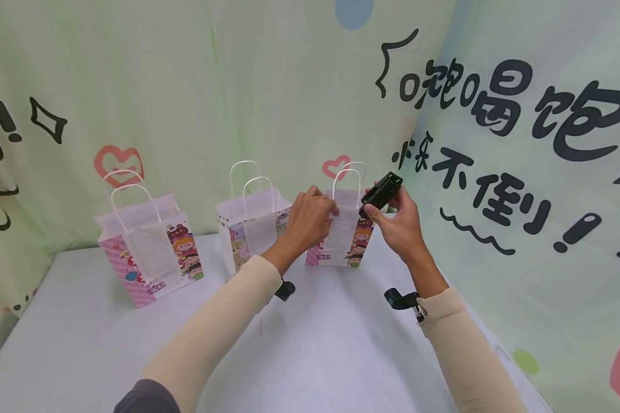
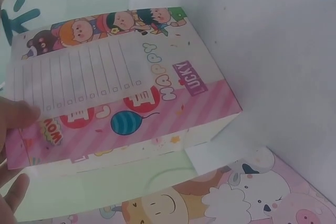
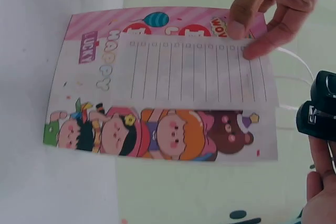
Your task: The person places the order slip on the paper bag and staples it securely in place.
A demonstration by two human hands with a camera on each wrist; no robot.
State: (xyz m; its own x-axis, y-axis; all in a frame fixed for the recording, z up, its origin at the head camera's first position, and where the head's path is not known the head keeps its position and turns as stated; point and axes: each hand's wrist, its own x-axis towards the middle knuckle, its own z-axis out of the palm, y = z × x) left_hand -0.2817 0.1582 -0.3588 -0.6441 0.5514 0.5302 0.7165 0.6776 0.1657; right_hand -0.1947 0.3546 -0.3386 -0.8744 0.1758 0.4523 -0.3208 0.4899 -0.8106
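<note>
A white lined paper with checkboxes (image 3: pixel 184 72) lies against the front of the rightmost gift bag (image 1: pixel 356 258). My left hand (image 1: pixel 312 221) is at the upper edge of that paper, thumb and forefinger pinching it by the bag's top. The bag stands upright, with pink stripes, cartoon children and white looped handles. Just right of the bag's top, my right hand (image 1: pixel 400 223) grips a black stapler (image 1: pixel 382 190). The stapler's end (image 3: pixel 319 106) is apart from the paper in the right wrist view.
A middle gift bag (image 1: pixel 226 246) with animal pictures stands just left, partly behind my left arm. A third gift bag (image 1: pixel 121 269) with a lined paper on its front stands farther left. The white table (image 1: pixel 341 355) meets a printed curtain (image 1: pixel 289 86) behind and at the right.
</note>
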